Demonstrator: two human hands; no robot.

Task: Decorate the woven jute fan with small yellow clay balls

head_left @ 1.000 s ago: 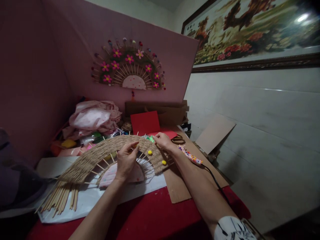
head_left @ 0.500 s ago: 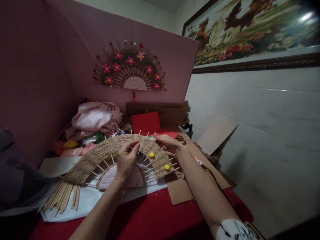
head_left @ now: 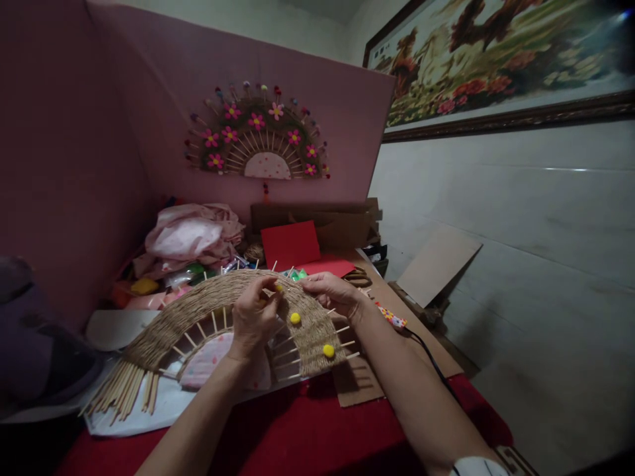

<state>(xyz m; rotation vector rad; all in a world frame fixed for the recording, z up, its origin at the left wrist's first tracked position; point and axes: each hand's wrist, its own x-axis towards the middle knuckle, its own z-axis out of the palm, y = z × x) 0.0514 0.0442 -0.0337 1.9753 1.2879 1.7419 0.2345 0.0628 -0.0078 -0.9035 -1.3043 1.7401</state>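
A woven twine fan (head_left: 198, 307) with thin sticks through it lies tilted on the table, its dotted fabric half-circle (head_left: 206, 362) at the lower middle. My left hand (head_left: 255, 316) is over the fan, thumb and fingers pinched on a small yellow pompom (head_left: 279, 288) at the woven band. My right hand (head_left: 335, 294) grips the fan's upper right edge between thumb and fingers. Two more yellow pompoms, one near the middle (head_left: 296, 318) and one lower right (head_left: 328, 351), sit on the band.
Loose sticks (head_left: 124, 390) lie on white plastic at the left. A glue gun (head_left: 391, 317) with a black cord rests on cardboard at the right. Behind are red card (head_left: 290, 244), pink fabric (head_left: 193, 231) and a finished flowered fan (head_left: 258, 135) on a pink board.
The fan's right part has tilted and come lower. A yellow pompom now shows at my left fingertips. My right hand has closed on the fan's edge.
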